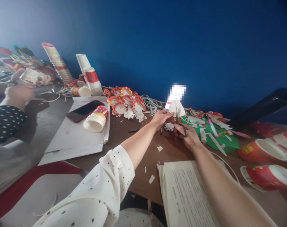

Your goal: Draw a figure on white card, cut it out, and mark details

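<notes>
Your left hand pinches paper, likely flimsy, best held edgewise, beside scissors gripped between fingers of your right hand.

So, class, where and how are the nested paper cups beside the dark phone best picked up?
Probably around the red printed side of the nested paper cups, from above, pinching both flanks lightly. They lie tipped over, mouth facing this way, leaving that rounded side upward; the dark phone lies close on their left, so reaching in low from there looks awkward.
</notes>
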Tool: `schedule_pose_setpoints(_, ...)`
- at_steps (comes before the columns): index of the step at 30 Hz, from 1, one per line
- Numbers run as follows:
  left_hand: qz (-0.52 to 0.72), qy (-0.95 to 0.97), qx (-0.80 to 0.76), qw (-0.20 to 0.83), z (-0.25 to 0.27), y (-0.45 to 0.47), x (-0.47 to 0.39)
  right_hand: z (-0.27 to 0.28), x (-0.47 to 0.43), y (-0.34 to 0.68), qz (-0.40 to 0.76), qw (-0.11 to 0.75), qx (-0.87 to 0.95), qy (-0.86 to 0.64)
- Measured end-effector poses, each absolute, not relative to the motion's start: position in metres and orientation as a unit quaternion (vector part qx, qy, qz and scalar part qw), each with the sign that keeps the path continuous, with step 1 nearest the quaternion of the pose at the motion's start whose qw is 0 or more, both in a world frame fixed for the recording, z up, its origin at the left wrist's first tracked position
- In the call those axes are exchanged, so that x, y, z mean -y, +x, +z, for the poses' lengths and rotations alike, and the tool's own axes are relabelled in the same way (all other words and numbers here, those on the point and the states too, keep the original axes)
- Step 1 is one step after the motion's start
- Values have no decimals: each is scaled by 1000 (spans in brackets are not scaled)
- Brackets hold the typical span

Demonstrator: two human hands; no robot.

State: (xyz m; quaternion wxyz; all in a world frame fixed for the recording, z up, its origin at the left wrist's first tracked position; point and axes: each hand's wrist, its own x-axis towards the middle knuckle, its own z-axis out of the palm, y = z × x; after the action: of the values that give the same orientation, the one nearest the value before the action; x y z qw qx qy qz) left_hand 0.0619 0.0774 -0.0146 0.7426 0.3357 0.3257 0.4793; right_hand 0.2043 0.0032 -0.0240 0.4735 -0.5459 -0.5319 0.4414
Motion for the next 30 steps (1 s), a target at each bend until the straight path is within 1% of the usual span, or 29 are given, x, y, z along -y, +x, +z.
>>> schedule_pose_setpoints(10,488,336,-313,742,-18,63,-78,-22,-3,200,447,488,509,-550)
schedule_pose_setpoints(18,497,305,-314,749,-13,62,-76,-24,-3,202,439,472,521,-559)
schedule_pose_setpoints(25,496,327,-314,740,-13,63,-74,-22,-2,202,439,478,525,-550)
schedule_pose_setpoints(30,489,356,-322,729,-17,64,-77,-20,-3,202,418,471,535,-563)
